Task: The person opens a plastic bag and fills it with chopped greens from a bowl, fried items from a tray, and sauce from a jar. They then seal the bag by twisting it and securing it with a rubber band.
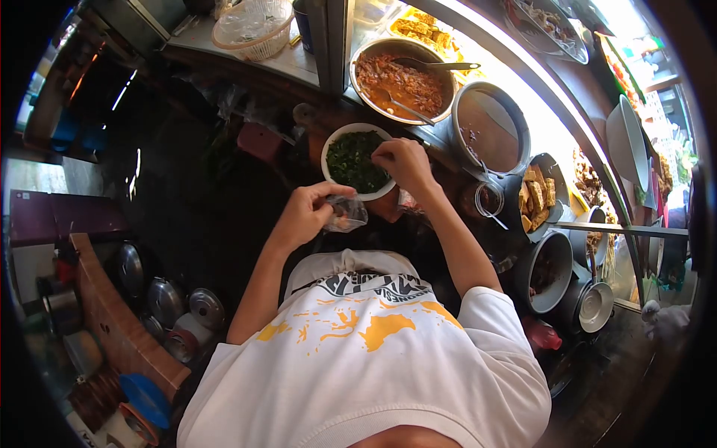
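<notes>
A round white bowl [324, 166] holds chopped green leaves [351, 158]. Over its right side is my right hand [403, 163], fingers pinched together at the greens; whatever lies between the fingertips is too small to tell. My left hand [308, 210] is closed on the edge of a small clear plastic bag [346, 213], just below the bowl's near rim. Something reddish-brown shows inside the bag. A small red and white packet [409, 201] lies below my right wrist.
Beyond the bowl stand a pot of red-brown stew [399, 84] with two spoons and a metal pot of broth [489, 127]. To the right are a glass jar [489, 198], fried pieces [535, 196] and a grey pot [549, 272]. A white basket [258, 46] sits upper left.
</notes>
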A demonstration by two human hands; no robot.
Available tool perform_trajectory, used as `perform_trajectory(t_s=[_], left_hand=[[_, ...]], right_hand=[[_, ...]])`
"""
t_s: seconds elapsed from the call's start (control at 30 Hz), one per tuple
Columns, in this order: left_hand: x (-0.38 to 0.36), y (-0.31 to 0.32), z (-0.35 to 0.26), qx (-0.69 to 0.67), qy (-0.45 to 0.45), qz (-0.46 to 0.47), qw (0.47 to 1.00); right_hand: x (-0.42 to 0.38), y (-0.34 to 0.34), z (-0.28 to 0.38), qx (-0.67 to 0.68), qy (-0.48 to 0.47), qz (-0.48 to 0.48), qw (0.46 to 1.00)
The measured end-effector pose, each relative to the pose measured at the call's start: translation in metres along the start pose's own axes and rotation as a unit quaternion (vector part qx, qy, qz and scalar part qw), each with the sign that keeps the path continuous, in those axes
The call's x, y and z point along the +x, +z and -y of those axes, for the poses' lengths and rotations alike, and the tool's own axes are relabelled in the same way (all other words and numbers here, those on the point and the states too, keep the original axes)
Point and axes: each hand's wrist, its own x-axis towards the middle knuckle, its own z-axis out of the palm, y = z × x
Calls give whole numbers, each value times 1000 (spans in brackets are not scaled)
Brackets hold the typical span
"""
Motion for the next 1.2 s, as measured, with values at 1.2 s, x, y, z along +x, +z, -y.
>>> perform_trajectory(t_s=[1.2], left_hand=[[10, 55, 21, 60, 146, 1, 987]], right_hand=[[-109, -44, 65, 97, -77, -73, 990]])
